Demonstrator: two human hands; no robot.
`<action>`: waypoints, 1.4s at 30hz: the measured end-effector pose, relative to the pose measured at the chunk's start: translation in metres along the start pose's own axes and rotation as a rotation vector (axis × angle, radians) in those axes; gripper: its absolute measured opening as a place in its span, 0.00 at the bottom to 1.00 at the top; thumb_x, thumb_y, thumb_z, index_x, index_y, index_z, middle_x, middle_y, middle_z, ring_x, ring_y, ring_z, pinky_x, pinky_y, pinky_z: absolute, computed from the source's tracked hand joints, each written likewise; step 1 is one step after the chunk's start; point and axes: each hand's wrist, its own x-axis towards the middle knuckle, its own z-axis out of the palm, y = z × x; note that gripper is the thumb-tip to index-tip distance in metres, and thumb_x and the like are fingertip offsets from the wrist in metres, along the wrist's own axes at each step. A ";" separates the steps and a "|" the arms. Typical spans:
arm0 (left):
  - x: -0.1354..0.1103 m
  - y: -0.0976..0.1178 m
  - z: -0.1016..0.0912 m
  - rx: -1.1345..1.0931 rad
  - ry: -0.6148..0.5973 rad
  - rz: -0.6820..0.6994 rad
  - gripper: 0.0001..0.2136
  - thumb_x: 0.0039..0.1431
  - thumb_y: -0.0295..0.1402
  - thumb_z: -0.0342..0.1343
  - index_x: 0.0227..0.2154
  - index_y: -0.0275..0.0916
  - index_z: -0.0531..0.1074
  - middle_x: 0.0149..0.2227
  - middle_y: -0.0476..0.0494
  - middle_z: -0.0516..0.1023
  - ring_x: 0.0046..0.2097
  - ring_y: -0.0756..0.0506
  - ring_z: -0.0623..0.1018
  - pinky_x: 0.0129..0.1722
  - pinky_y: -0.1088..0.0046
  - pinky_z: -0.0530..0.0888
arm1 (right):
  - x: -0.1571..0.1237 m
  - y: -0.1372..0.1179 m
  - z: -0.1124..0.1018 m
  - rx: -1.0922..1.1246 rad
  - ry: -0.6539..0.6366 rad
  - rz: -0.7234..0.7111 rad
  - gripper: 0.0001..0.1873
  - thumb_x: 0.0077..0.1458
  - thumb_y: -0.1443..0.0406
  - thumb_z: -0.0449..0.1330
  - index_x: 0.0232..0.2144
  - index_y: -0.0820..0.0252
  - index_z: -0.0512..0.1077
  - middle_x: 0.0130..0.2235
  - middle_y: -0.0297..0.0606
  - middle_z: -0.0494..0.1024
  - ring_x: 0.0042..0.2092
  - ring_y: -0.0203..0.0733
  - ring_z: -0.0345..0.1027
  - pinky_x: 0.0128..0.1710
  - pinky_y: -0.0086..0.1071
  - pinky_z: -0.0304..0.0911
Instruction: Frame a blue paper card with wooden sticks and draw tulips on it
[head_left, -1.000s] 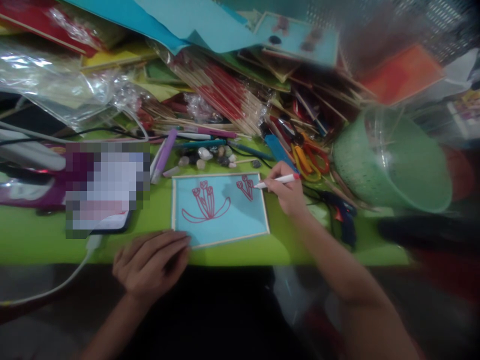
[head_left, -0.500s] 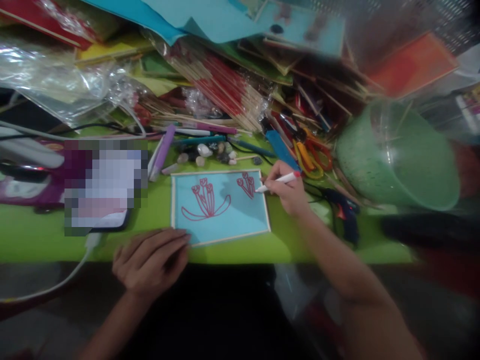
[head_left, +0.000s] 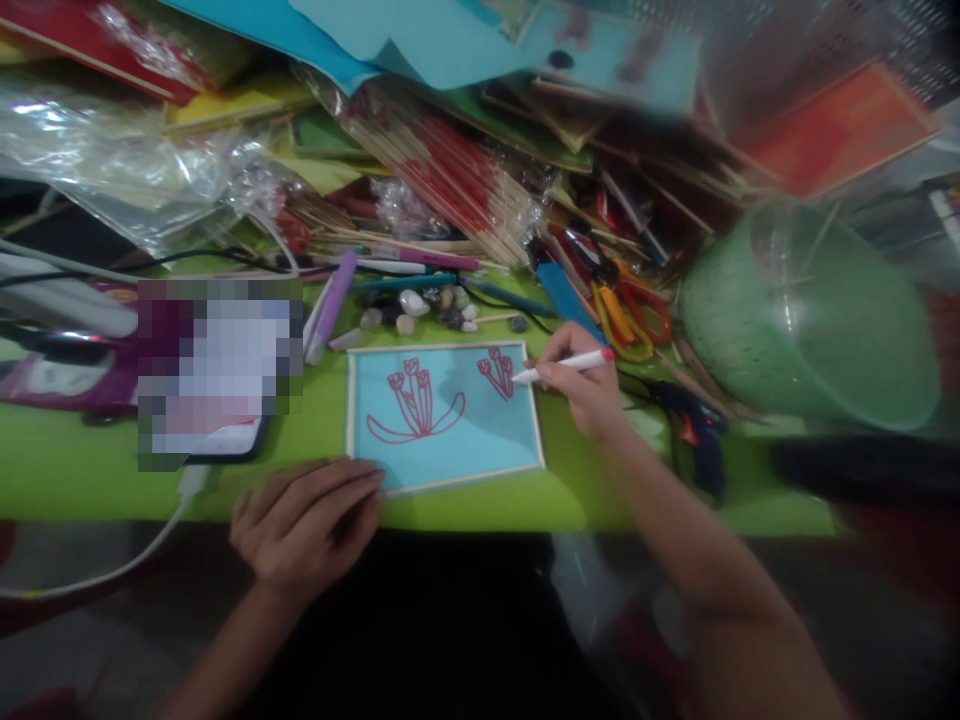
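Observation:
A light blue card [head_left: 472,440] framed with thin wooden strips lies on the green tabletop. Red line drawings of flowers mark it: a larger cluster with two curved leaves, and a smaller one at the upper right. My right hand [head_left: 589,385] is closed around a white marker [head_left: 559,369] with a red end. Its tip meets the card beside the small cluster's right stem. At the card's lower left corner rests my left hand [head_left: 311,520], fingers stretched and lightly bent, fingertips on the frame. Its thumb is partly hidden.
A phone [head_left: 225,440] with a white cable lies left. Behind the card are pebbles [head_left: 412,303], pens [head_left: 334,305], a blue-handled tool [head_left: 562,295] and orange-handled scissors [head_left: 619,315]. A glue gun [head_left: 697,435] and green bowl [head_left: 810,320] stand right. Sticks and wrapped materials crowd the back.
The whole view has shifted slightly. The marker has tilted closer to level in my right hand, its tip still by the small cluster. My left hand stays on the card's corner.

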 end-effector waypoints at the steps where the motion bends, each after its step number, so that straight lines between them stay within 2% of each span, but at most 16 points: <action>1: 0.000 0.000 0.000 0.000 0.004 -0.001 0.15 0.53 0.22 0.71 0.41 0.46 0.81 0.37 0.49 0.88 0.37 0.42 0.84 0.37 0.61 0.76 | 0.000 0.000 0.000 0.006 0.007 -0.016 0.08 0.53 0.59 0.66 0.29 0.53 0.71 0.27 0.29 0.71 0.30 0.39 0.65 0.33 0.36 0.63; 4: 0.002 0.000 0.000 0.003 0.009 -0.001 0.14 0.54 0.23 0.71 0.41 0.46 0.81 0.37 0.50 0.88 0.37 0.42 0.84 0.37 0.62 0.76 | 0.000 -0.001 0.000 -0.030 -0.029 -0.064 0.07 0.55 0.59 0.67 0.34 0.54 0.75 0.32 0.32 0.76 0.33 0.39 0.68 0.33 0.35 0.63; 7: 0.002 0.000 0.001 -0.006 0.010 -0.001 0.14 0.54 0.23 0.71 0.41 0.47 0.81 0.37 0.50 0.88 0.37 0.43 0.84 0.38 0.62 0.77 | -0.002 -0.004 0.000 -0.097 -0.057 -0.112 0.05 0.56 0.61 0.67 0.32 0.54 0.76 0.30 0.32 0.76 0.31 0.38 0.66 0.32 0.35 0.61; 12: 0.000 0.000 0.001 0.006 0.007 -0.016 0.15 0.55 0.25 0.70 0.42 0.50 0.81 0.38 0.52 0.88 0.38 0.43 0.85 0.39 0.62 0.77 | -0.004 -0.008 0.001 -0.151 -0.050 -0.052 0.09 0.52 0.62 0.69 0.28 0.54 0.72 0.27 0.30 0.74 0.29 0.38 0.65 0.29 0.34 0.60; 19: 0.003 0.001 0.000 -0.006 0.022 0.019 0.14 0.53 0.22 0.71 0.41 0.45 0.81 0.36 0.48 0.87 0.37 0.42 0.84 0.38 0.62 0.76 | -0.005 -0.008 0.001 -0.161 -0.041 -0.033 0.09 0.51 0.62 0.69 0.28 0.54 0.72 0.28 0.31 0.75 0.29 0.38 0.65 0.29 0.34 0.59; 29: 0.001 0.000 0.001 -0.012 0.022 0.006 0.14 0.53 0.23 0.71 0.41 0.46 0.82 0.37 0.49 0.88 0.38 0.42 0.84 0.38 0.61 0.77 | -0.005 -0.007 0.003 -0.155 -0.056 -0.019 0.10 0.51 0.62 0.70 0.27 0.54 0.71 0.27 0.30 0.74 0.28 0.37 0.63 0.29 0.34 0.57; 42: 0.006 0.001 0.001 -0.012 0.034 0.037 0.12 0.54 0.22 0.71 0.40 0.42 0.82 0.36 0.46 0.87 0.37 0.42 0.83 0.38 0.62 0.75 | -0.004 -0.009 0.003 -0.216 -0.076 -0.083 0.09 0.53 0.63 0.68 0.27 0.55 0.70 0.26 0.29 0.73 0.28 0.37 0.64 0.29 0.32 0.58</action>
